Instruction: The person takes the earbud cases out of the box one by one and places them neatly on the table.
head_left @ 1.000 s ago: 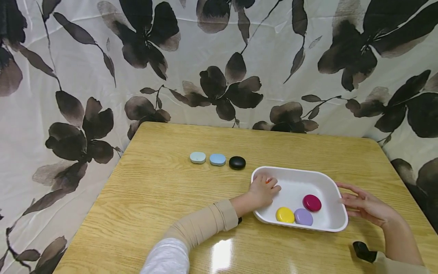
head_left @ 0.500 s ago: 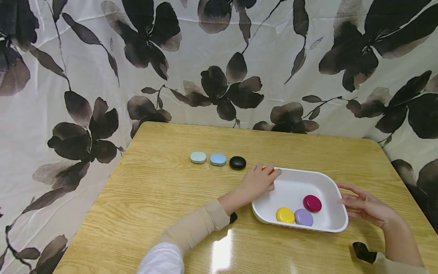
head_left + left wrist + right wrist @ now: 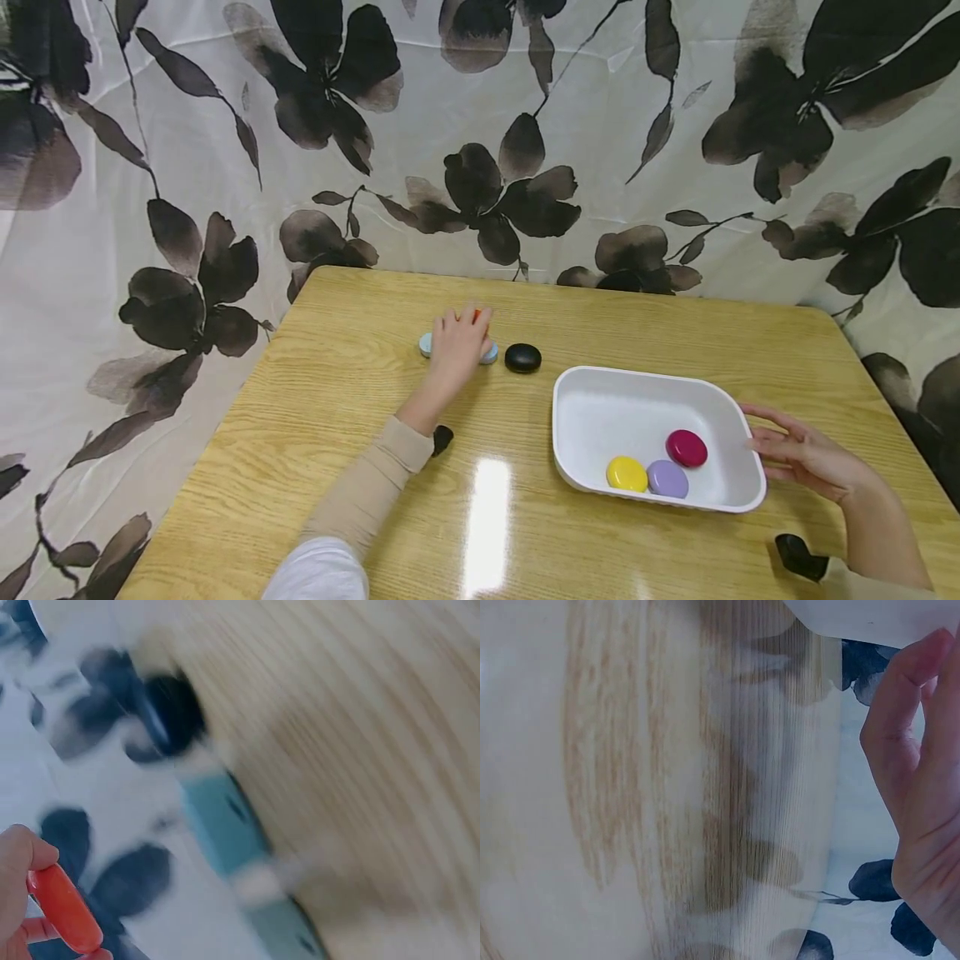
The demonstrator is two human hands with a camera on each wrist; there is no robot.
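My left hand (image 3: 456, 348) pinches a glossy orange-red rounded piece (image 3: 66, 909) between thumb and fingers. In the head view it hangs over two light blue pieces at the back, the paler one (image 3: 425, 344) and the bluer one (image 3: 490, 354), covering much of both. A black oval piece (image 3: 522, 357) lies just right of them. My right hand (image 3: 810, 454) rests its relaxed, spread fingers against the right end of a white tray (image 3: 637, 373). Inside the tray lie a yellow disc (image 3: 627, 473), a purple disc (image 3: 667, 479) and a crimson disc (image 3: 687, 448).
The wooden table (image 3: 315, 400) extends around the tray and the row of pieces. Behind its far edge hangs a floral cloth (image 3: 405, 108). Dark wrist-worn parts stick out near both cuffs, such as the black part (image 3: 801, 557) by the right sleeve.
My left hand has lifted the orange-red piece from the tray's left end and carried it left over the light blue pieces. My right hand and the tray have stayed put.
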